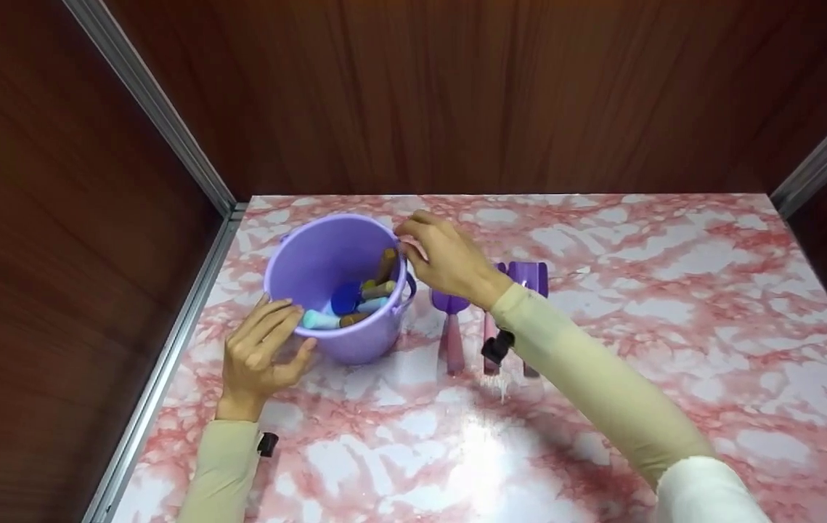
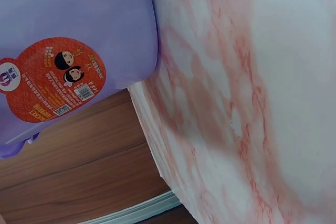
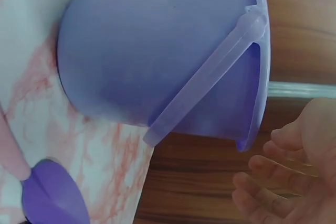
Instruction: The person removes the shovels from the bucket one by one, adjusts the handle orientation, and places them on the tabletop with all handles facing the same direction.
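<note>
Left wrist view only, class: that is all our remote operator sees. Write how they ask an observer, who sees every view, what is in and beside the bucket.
Operator: I see the red label on the bucket, not its inside. What is there?
Observer: A dark blue piece lies among several others.
Operator: Is anything beside the bucket?
Observer: Yes, in the head view a purple-headed tool with a pink handle lies to its right.

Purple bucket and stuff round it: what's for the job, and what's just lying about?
Probably the job:
purple bucket
small things inside it
left hand
right hand

Probably just lying about:
purple-and-pink shovel
two more tools beside it
</note>
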The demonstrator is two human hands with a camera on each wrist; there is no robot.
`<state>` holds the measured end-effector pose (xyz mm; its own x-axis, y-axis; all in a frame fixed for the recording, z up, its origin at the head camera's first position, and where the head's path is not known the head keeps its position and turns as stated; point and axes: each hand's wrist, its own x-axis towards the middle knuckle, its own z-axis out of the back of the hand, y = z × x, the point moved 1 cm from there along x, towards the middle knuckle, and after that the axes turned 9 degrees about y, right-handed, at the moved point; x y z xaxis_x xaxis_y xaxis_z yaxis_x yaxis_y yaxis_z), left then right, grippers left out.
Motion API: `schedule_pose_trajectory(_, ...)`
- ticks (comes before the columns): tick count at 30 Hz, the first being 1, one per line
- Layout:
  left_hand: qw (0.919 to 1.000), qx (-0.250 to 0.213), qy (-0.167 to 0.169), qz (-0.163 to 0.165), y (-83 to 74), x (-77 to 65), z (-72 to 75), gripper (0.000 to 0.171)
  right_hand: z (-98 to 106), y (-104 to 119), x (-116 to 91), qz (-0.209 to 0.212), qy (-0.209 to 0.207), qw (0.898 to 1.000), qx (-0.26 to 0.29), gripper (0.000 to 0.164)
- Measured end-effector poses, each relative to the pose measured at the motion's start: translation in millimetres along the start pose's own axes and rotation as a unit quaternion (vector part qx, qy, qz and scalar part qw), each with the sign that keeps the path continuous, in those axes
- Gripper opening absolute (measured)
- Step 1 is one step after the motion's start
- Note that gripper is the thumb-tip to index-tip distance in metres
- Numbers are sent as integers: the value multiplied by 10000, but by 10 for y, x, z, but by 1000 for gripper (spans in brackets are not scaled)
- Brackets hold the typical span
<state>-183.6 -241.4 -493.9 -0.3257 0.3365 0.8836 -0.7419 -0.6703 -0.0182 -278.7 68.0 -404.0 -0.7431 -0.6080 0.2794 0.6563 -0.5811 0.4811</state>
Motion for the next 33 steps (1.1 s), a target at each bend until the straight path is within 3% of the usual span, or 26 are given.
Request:
schedule_pose_trajectory(7, 9999, -65, -28, 114, 1, -8, -23, 45, -30, 165, 163, 337, 333, 9983, -339, 26)
schedule_pose_trajectory(11, 9998, -122, 22, 169, 4, 1, -30, 45, -89, 294, 249, 505, 692, 9923, -899, 22)
schedule_pose_trajectory(16, 9997, -110, 9, 195, 0, -5, -21, 46, -208, 517, 376, 598, 1691, 9673, -1791, 23)
schedule_pose_trajectory(21, 9998, -86, -28, 196, -23, -26, -32, 46, -336, 669, 487, 216, 2759, 9393, -2025, 28)
schedule_pose_trajectory(27, 9995, -124, -8, 281, -19, -16, -37, 46, -454, 747, 602, -599, 3216, 9154, -2346, 31)
schedule_pose_trajectory(33, 9990, -228, -68, 369, -36, -36, -34, 44, -632, 805, 655, -916, 3320, 8995, -2687, 24)
